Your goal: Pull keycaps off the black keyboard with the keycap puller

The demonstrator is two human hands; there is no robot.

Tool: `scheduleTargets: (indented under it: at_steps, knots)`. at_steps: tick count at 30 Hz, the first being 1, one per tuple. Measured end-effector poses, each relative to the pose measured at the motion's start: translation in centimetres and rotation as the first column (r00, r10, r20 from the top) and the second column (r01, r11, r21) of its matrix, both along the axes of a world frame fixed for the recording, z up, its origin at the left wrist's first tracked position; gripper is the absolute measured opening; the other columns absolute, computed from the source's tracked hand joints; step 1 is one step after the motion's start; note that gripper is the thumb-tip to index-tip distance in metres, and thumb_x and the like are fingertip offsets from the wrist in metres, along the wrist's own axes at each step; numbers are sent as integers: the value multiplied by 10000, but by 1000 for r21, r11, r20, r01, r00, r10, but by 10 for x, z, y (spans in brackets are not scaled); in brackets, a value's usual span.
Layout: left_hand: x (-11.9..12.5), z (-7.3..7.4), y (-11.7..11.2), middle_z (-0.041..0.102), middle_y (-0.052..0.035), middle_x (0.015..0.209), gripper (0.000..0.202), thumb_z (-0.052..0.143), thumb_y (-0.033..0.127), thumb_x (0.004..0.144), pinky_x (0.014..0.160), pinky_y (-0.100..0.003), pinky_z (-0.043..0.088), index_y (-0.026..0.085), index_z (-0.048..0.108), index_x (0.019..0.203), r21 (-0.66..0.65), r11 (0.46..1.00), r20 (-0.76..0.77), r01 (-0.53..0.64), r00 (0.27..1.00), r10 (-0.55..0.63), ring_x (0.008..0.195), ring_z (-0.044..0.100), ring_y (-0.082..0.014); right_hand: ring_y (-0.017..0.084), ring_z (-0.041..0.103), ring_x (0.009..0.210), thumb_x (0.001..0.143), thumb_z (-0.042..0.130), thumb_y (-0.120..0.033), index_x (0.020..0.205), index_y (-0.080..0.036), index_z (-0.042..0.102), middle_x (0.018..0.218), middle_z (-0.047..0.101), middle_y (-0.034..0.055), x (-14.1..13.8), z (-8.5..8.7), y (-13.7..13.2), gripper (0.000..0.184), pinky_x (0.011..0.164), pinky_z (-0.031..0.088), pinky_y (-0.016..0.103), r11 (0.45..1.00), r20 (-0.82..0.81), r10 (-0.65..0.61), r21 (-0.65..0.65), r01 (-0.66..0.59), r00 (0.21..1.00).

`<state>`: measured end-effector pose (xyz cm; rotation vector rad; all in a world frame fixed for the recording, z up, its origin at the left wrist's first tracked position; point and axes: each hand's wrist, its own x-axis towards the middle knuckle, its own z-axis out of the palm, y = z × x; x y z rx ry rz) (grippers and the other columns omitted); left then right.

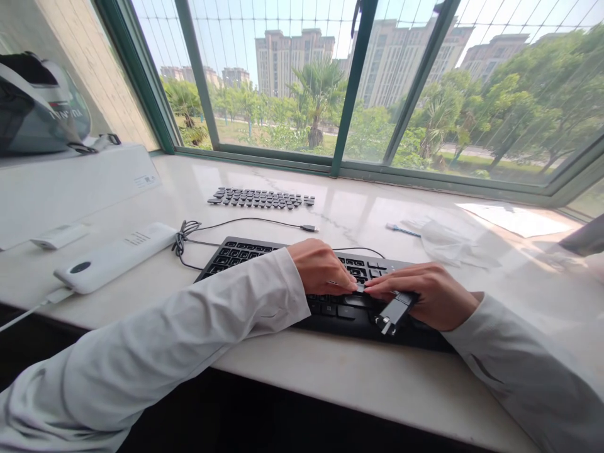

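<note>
- Black keyboard [245,255] lying flat on the pale marble tabletop [358,377], close to the near edge, long side running left to right.
- Left hand [323,267] resting palm down on the middle of the keyboard, fingers curled forward, fingertips [352,287] pressed onto a key; grip drawn together over that key, though whether a cap is pinched cannot be told.
- Right hand [431,296] lying on the keyboard's right part, fingertips meeting those of the left hand at the same spot.
- Small black puller tool [394,311] with metal prongs tucked under the right hand, held by its thumb and palm, prongs pointing toward the near edge; grip closed around it.
- White sleeves [189,340] covering both forearms, the left one crossing the keyboard's left end.
- Keyboard cable [189,236] coiled just left of the keyboard, its USB plug [309,228] lying loose behind it.
- Loose black keycaps [262,198] laid out in tidy rows farther back, well apart from the keyboard, near the window [330,82].
- White power strip [117,257] to the left, angled, with a small white adapter [59,236] beyond it.
- Flat white box [70,189] at far left, helmet [38,107] on top.
- Clear plastic bag [453,242] and a thin blue tool [401,229] to the right rear.
</note>
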<state>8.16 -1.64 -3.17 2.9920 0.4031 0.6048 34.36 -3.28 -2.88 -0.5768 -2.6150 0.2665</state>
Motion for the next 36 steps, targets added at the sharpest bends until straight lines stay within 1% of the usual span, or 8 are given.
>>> scheduleTargets:
  at_steps: [3,7,9,13,19,29,33,36]
  knots:
    - [-2,5,-6,753,14,1007,178,620,246,896,719,-190,585,261,777,977,7,1000,23,14,1000,-14,944,722,-153,137,733,855,814,644,-105,951,-223,754,961,769,18,-1,0,0,212,767,551,179,1000,-19,19,15,-19,1000]
    - [-4,8,-12,751,18,1021,185,603,238,913,785,-192,581,257,774,980,3,1000,70,-31,997,31,958,717,-147,133,733,857,823,640,-115,953,-224,757,959,769,16,-1,1,0,206,775,549,176,1000,-42,19,12,-18,999]
    - [-4,6,-10,752,15,1017,182,608,240,909,785,-196,582,251,774,982,8,1000,67,-20,998,20,952,720,-152,128,733,858,817,640,-109,955,-225,758,956,770,9,-1,1,0,216,779,546,167,1000,-46,15,11,-15,999]
    - [-3,-2,0,758,-4,990,184,609,250,904,737,-197,588,230,775,979,38,998,74,54,996,-57,918,728,-157,125,732,861,821,649,-132,959,-228,757,960,769,3,-1,0,1,200,783,544,160,1000,-45,25,10,-24,999]
    - [-2,-8,5,762,4,977,187,600,271,907,706,-178,576,248,776,968,55,997,72,56,996,-60,904,729,-143,143,734,868,834,635,-139,984,-240,751,966,768,6,0,0,2,215,775,559,185,999,-34,39,14,-39,999]
    - [-2,0,0,760,15,983,169,622,269,894,744,-185,584,278,777,960,-31,1000,19,1,1000,-1,924,725,-143,174,735,878,831,621,-112,994,-221,746,975,766,43,-3,4,-2,232,776,576,221,999,-26,51,-4,-51,998]
    - [-2,2,-4,761,9,974,160,628,252,893,735,-177,579,265,778,948,1,1000,44,15,999,-15,920,725,-138,169,736,874,839,619,-123,998,-218,746,977,766,44,-5,4,-2,225,776,574,213,998,-26,60,15,-60,998]
    - [-4,7,-10,757,24,998,171,608,253,913,750,-171,564,272,776,930,25,999,50,-31,998,30,948,717,-129,170,735,880,844,612,-121,1014,-219,745,987,764,48,-4,4,-2,237,782,573,214,997,-7,67,29,-66,998]
